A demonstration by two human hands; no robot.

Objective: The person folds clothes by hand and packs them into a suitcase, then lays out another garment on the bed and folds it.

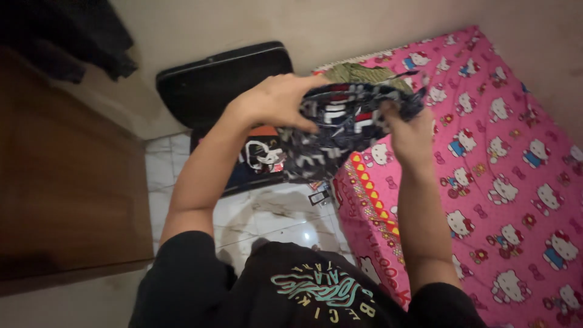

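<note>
A small dark tag (pixel 318 197) lies on the white tiled floor (pixel 273 212) just beside the bed's (pixel 516 152) left edge, below an open black suitcase (pixel 225 76). Above that edge, 2 hands hold up a dark patterned garment (pixel 340 130): the left hand (pixel 276 100) has its grip curled over the cloth's top left, while the right hand (pixel 412 135) pinches its right end.

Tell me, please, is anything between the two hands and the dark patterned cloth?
Nothing visible is. The left hand lies on top of the dark patterned cloth, and the right hand holds its other end. Both touch it directly, above the pink bed sheet.
</note>
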